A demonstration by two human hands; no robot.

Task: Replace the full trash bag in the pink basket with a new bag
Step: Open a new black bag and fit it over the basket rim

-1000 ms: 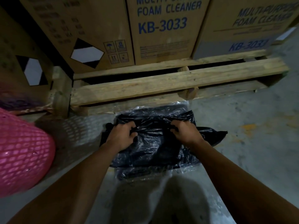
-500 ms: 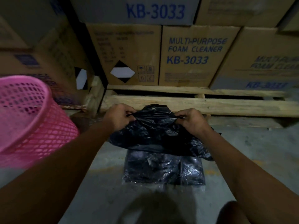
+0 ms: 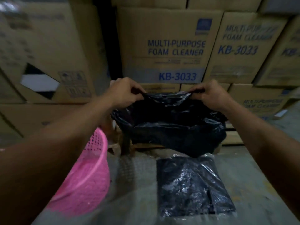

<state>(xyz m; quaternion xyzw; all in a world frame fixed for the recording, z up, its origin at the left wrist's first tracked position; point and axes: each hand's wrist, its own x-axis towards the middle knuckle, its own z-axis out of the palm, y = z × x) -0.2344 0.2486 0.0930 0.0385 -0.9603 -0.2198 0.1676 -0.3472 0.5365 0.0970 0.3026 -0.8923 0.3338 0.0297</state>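
Note:
A new black trash bag (image 3: 175,127) hangs in the air in front of me, crumpled and partly unfolded. My left hand (image 3: 125,92) pinches its top edge on the left and my right hand (image 3: 209,95) pinches the top edge on the right. Below it on the floor lies a clear plastic pack of folded black bags (image 3: 193,187). The pink mesh basket (image 3: 87,176) stands at the lower left, partly behind my left forearm; its inside is mostly hidden.
Stacked cardboard boxes (image 3: 170,46) marked foam cleaner fill the view ahead. They rest on a wooden pallet (image 3: 232,135) just behind the bag. Grey concrete floor (image 3: 133,200) lies between the basket and the pack.
Both hands have lifted the black bag higher off the pack, and the bag hangs more unfolded. The view has tilted up and the basket now sits lower left.

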